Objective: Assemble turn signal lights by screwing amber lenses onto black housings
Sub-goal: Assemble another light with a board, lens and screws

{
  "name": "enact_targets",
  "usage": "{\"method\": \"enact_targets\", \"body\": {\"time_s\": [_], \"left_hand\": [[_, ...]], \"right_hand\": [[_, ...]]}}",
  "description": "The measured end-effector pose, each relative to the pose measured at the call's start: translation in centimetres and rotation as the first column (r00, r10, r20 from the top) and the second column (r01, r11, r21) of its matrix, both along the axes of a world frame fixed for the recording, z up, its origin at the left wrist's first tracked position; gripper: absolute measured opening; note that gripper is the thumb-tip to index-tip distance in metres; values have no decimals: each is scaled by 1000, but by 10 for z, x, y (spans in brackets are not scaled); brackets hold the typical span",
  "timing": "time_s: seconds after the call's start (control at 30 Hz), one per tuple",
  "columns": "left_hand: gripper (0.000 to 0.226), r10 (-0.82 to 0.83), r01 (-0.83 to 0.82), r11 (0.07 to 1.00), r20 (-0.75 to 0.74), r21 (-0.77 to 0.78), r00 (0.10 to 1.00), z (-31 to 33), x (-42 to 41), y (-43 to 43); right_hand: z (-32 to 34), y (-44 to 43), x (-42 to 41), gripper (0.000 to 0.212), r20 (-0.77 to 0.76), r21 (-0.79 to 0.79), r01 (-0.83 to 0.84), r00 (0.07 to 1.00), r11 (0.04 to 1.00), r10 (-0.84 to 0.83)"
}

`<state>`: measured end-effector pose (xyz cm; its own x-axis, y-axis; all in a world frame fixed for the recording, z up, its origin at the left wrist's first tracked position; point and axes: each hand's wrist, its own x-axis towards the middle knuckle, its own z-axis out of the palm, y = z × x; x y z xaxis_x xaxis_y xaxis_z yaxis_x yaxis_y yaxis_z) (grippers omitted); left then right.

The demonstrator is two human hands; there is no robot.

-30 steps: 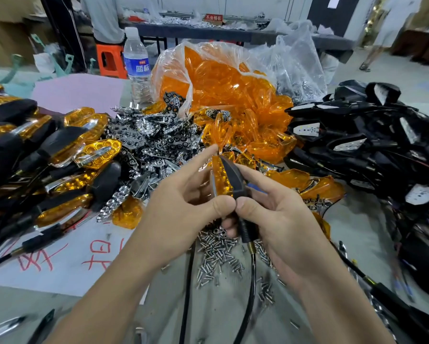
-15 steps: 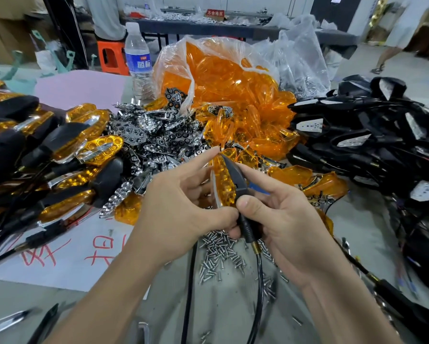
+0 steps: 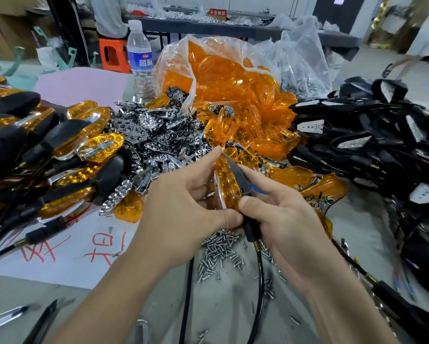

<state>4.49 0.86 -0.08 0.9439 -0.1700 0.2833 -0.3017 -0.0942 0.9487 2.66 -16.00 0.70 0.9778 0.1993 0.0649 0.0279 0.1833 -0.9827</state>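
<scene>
Both hands hold one turn signal upright at the table's middle. Its amber lens [image 3: 229, 186] faces left and its black housing [image 3: 242, 181] faces right, with a black cable [image 3: 259, 281] hanging from its stem. My left hand [image 3: 183, 207] pinches the lens side, index finger at the tip and thumb near the base. My right hand [image 3: 285, 219] grips the housing side, thumb on the lens edge and index finger along the black back. A pile of small silver screws [image 3: 220, 252] lies just below the hands.
Finished amber-and-black signals [image 3: 47, 150] are heaped at the left. Chrome reflectors [image 3: 158, 140] lie behind the hands, a plastic bag of amber lenses [image 3: 228, 80] beyond them. Black housings with wires [image 3: 369, 140] pile at the right. A water bottle [image 3: 140, 58] stands at the back. A screwdriver [image 3: 407, 309] lies at lower right.
The hands keep the same hold on the signal. The view has shifted slightly, so the hands sit a little lower and the lens side faces me more.
</scene>
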Motion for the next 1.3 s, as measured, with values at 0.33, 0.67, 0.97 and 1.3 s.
{"method": "enact_targets", "body": {"time_s": [0.33, 0.67, 0.97, 1.3], "left_hand": [[105, 4, -4, 994, 1, 111, 1000, 3, 0, -9], [26, -223, 83, 897, -284, -434, 932, 18, -3, 0], [19, -244, 89, 854, -245, -512, 938, 15, 1, -2], [38, -190, 118, 918, -158, -379, 969, 12, 9, 8]], "right_hand": [[-3, 13, 1, 25, 44, -17, 117, 992, 993, -116], [-1, 13, -6, 50, 0, 18, -23, 1000, 1000, 23], [-2, 16, -5, 38, 105, 27, 2, 994, 1000, -5], [5, 12, -8, 44, 280, -181, 282, 933, 942, -225]]}}
